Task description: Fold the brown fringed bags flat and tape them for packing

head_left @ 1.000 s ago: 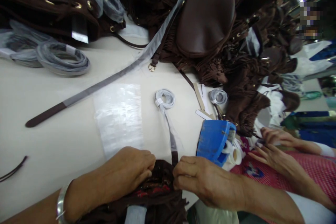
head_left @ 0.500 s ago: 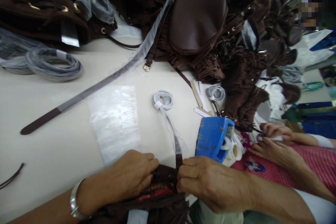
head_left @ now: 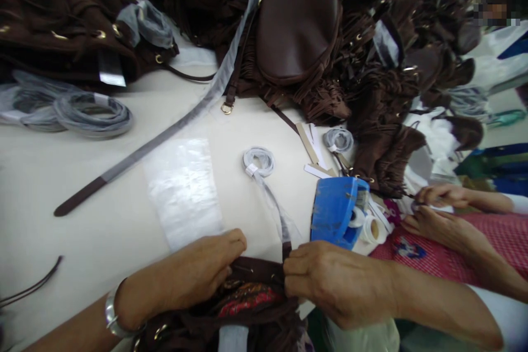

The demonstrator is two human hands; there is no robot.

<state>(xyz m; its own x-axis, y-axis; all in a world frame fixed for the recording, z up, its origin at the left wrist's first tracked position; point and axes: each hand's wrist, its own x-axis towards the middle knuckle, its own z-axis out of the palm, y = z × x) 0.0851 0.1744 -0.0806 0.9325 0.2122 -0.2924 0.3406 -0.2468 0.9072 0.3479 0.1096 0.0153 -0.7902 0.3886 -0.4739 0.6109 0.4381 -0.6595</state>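
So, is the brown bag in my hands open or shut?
Open: the brown bag gapes between your left hand and right hand, showing red patterned fabric inside.

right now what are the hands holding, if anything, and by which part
A dark brown bag, by its opening's rim: left hand on the left side, right hand on the right. Whether that hand also grips the strap cannot be told.

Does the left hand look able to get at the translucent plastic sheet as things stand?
Probably yes: the translucent plastic sheet lies just beyond the left hand, with nothing seen blocking it, though that hand now grips the brown bag.
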